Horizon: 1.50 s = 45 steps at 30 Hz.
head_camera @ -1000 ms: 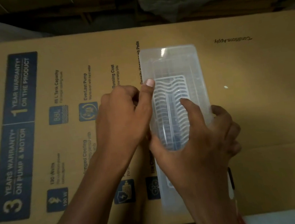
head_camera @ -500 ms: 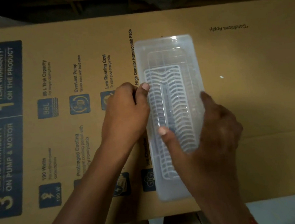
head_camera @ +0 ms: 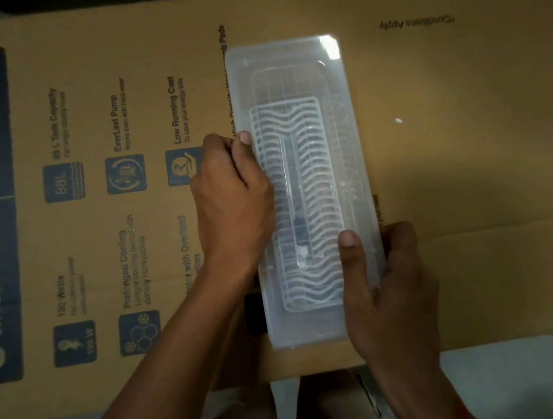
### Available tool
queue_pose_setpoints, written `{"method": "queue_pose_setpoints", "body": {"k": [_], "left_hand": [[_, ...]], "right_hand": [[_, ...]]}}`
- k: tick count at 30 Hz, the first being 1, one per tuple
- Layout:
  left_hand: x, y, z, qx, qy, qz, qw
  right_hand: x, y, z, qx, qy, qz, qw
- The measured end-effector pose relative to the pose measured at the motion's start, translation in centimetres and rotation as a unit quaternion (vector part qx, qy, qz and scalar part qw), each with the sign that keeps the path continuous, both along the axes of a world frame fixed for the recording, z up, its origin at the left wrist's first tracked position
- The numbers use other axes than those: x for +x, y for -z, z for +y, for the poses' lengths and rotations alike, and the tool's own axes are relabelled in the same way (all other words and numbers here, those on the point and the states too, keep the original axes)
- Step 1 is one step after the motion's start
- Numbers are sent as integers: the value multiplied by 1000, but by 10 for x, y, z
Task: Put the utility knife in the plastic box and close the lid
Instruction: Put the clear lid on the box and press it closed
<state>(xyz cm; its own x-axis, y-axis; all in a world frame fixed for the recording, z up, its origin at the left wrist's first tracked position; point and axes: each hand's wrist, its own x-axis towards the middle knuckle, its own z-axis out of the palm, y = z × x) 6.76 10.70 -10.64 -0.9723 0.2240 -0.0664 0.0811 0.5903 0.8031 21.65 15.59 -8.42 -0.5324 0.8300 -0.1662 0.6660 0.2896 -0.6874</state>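
A long translucent plastic box (head_camera: 293, 71) lies lengthwise on a printed cardboard sheet, its lid lying flat on top. A white wavy grid insert shows through the lid. Under the grid a dark shape with a pale tip, the utility knife (head_camera: 301, 237), is faintly visible inside. My left hand (head_camera: 231, 200) presses against the box's left long edge, thumb on the lid's rim. My right hand (head_camera: 389, 286) grips the right long edge near the front corner, thumb on top of the lid and fingers around the side.
The cardboard sheet (head_camera: 464, 159) with blue printed panels covers the work surface and ends at a front edge just below the box. A small white speck (head_camera: 398, 120) lies to the right of the box. A grey floor shows below the cardboard.
My right hand has slid from on top of the lid to the box's right edge near the front. The left hand has stayed at the left edge. The camera view has tilted slightly.
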Motion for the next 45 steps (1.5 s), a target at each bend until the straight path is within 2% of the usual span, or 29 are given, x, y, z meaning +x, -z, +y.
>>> {"method": "queue_pose_setpoints", "body": {"k": [6,9,16,21,28,33,38,42,45], "left_hand": [[2,-3,0,24,-23,8,999],[9,-4,-6,31,-21,2,999],[13,-5,-11,78,-24,-28,996],[15,-1,-8,76,-32,-8,997],[7,-2,-3,61,-22,4,998],[-7,-4,-2,59,3,-24,998],[-29,-12,5,64,8,-89,994],[-56,-15,20,91,-30,-131,987],[-74,-12,35,101,-56,-119,986]], "right_hand": [[5,-1,1,-1,-3,12,1000],[12,-4,-2,-30,-9,10,999],[21,-1,-1,-117,12,72,990],[18,7,-1,-121,30,88,988],[3,3,24,-147,-1,64,987],[-72,-7,77,-131,-24,123,983],[-143,1,118,-113,-24,101,988],[-155,14,118,-88,-3,128,988],[-152,17,113,-39,-6,135,990]]}}
